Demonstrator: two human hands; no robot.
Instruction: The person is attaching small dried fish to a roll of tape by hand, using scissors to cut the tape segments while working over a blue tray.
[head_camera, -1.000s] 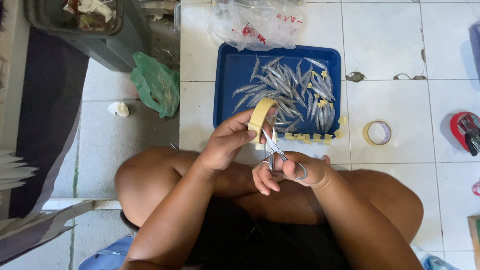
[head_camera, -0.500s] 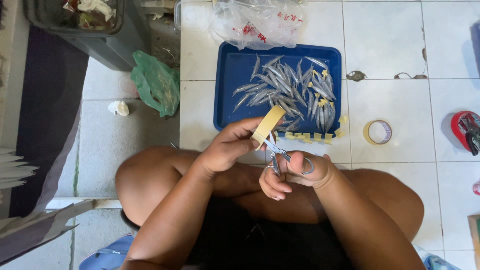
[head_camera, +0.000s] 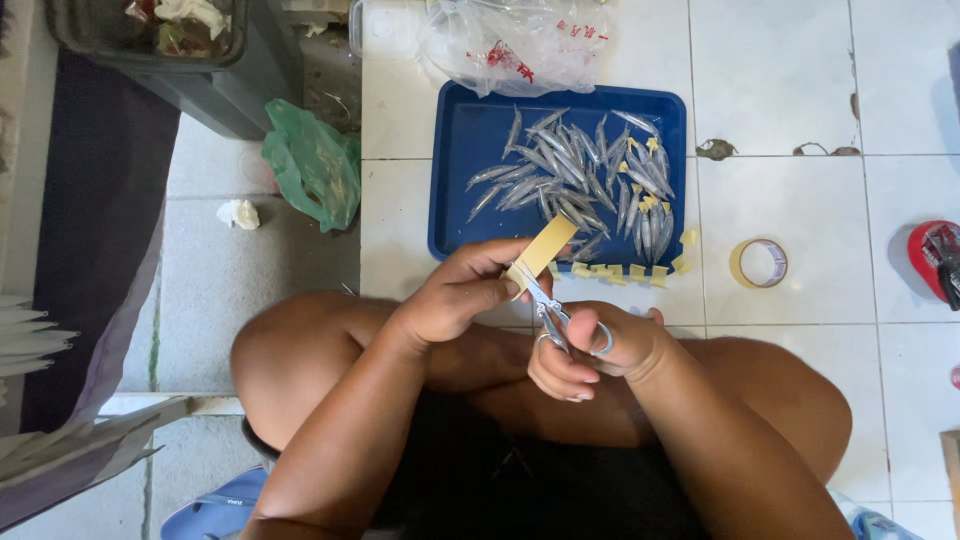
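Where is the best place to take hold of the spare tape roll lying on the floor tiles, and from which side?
Probably from above. The spare tape roll lies flat, its hole facing up, with bare white tile around it. Put one finger inside the hole and the thumb on the outer rim, then lift.

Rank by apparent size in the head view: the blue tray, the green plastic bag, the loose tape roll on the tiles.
1. Blue rectangular tray
2. Crumpled green plastic bag
3. Loose beige tape roll
All lie on the floor, so nearness hardly skews this.
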